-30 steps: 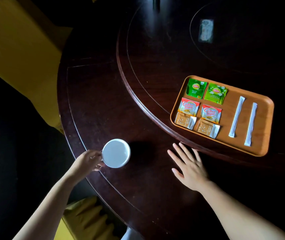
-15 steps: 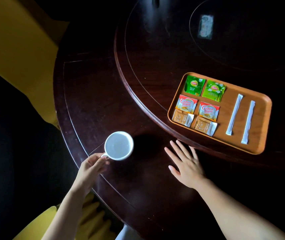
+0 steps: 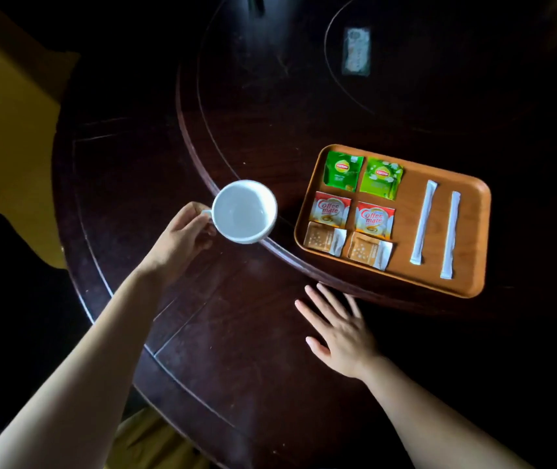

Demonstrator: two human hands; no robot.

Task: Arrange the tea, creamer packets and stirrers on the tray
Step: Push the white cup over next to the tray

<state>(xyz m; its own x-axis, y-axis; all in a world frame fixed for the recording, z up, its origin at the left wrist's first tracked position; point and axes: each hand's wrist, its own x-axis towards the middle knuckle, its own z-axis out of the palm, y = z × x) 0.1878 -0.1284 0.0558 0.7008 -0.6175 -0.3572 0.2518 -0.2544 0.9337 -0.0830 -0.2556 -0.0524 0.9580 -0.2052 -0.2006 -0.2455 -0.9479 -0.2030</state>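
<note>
A wooden tray sits on the raised round inner section of the dark surface, its near long rim running just inside that section's curved edge. On the tray's left half lie two green tea packets along the far rim, two red creamer packets below them, and two brown sachets at the near left corner. Two white wrapped stirrers lie side by side on the right half, apart from each other, with bare wood between them and the right rim.

The left hand is closed on the handle of a white cup, which appears empty and sits over the curved edge of the raised section, just beside the tray's left rim with a dark gap between them. The right hand lies flat and released, fingers spread, on the lower ring of the surface, its fingertips near the raised edge below the tray's near left corner, not touching the tray.

Open dark wood stretches left of the cup and beyond the tray's far rim. A small pale packet lies well apart near the far middle. The surface's outer edge curves past the left forearm.
</note>
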